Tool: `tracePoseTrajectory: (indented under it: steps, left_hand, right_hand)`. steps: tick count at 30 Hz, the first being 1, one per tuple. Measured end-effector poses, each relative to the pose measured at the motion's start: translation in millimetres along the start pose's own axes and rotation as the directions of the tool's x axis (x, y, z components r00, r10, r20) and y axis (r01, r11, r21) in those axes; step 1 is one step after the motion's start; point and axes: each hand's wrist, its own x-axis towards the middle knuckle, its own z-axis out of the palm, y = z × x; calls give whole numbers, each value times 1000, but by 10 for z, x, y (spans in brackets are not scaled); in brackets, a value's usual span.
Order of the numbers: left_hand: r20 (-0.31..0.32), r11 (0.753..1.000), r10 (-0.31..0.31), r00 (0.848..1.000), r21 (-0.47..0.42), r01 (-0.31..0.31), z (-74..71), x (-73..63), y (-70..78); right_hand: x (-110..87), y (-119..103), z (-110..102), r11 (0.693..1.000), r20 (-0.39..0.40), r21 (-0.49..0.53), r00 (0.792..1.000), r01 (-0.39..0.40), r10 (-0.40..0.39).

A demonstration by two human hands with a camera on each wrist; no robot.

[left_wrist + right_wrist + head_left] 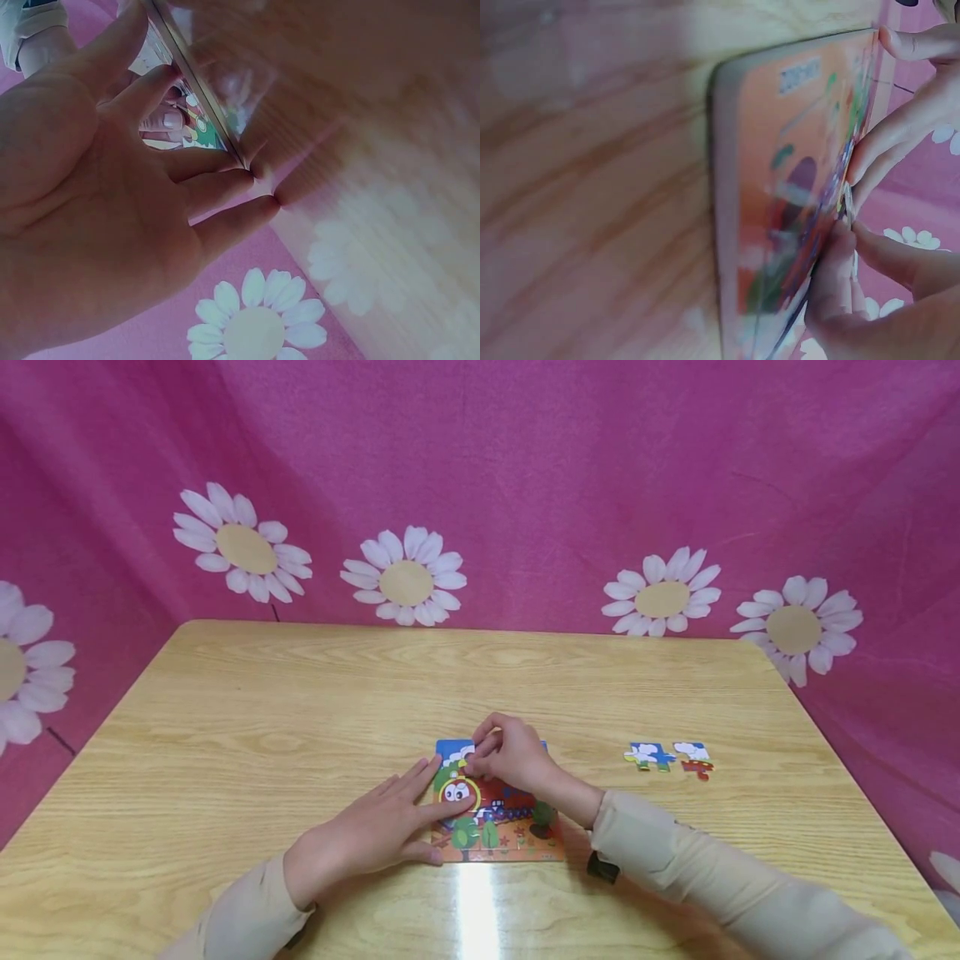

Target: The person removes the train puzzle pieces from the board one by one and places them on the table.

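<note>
A jigsaw puzzle board (498, 855) with a red, big-eyed cartoon train and green trees lies flat on the table. My left hand (375, 827) rests at its left edge with straight, spread fingers, the thumb reaching over the train's face. Over the board's upper part, my right hand (517, 760) pinches a puzzle piece (847, 199) between thumb and fingers, close against the picture. That hand hides the upper right of the board, and most of the piece is covered by the fingers.
Two loose puzzle pieces lie to the right of the board: a blue-and-white one (649, 755) and another with red at its bottom (693, 758). A pink cloth (525, 485) with white daisies hangs behind the wooden table (300, 710).
</note>
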Motion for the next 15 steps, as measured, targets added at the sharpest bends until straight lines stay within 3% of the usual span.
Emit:
tracePoseTrajectory:
  steps: [4, 15]
  left_hand:
    - [3, 1000, 0, 1000, -1, 0, 0, 0, -1]
    - [4, 1000, -8, 1000, -9, 8, -11, 7, 3]
  right_hand:
    - [2, 4, -3, 999, 20, 50, 1000, -7, 6]
    - [-31, 97, -168, 990, 48, 126, 996, 65, -72]
